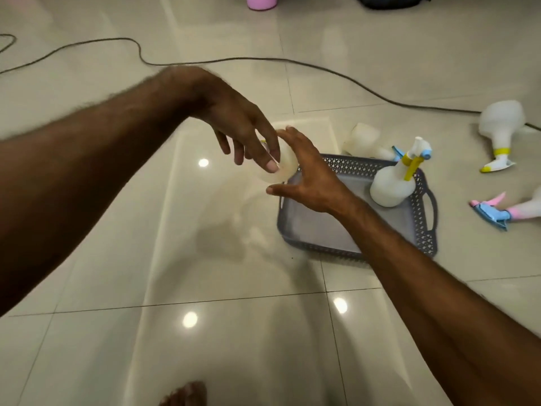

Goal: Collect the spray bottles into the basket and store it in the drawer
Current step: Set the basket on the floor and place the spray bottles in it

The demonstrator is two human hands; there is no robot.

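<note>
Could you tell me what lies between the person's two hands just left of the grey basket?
In the head view, a white spray bottle sits between the left hand and the right hand.

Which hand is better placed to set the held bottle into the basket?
Right, probably. The right hand is already over the basket, open beside the held bottle; the left hand pinches it from the far side.

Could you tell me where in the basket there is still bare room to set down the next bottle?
The basket floor is bare along its near and left sides. Its far right corner is crowded by the upright yellow-trigger bottle.
</note>
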